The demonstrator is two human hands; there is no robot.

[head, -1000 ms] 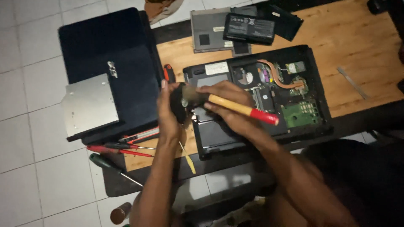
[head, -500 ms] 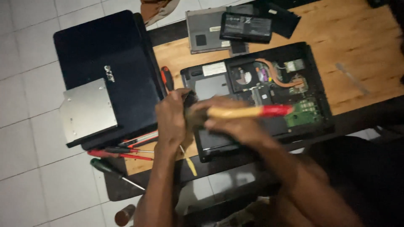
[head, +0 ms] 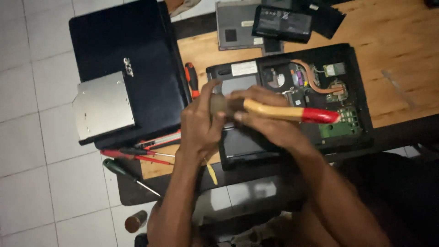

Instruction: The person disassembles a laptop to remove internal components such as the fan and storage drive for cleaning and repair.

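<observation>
Dim, soft overhead light; lower right sinks into shadow, slight motion blur.

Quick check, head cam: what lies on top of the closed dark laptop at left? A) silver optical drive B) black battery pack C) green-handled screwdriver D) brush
A: the silver optical drive rests flat on the closed dark laptop, while the green-handled screwdriver lies below it at the table edge and the black battery pack sits at the top.
</observation>
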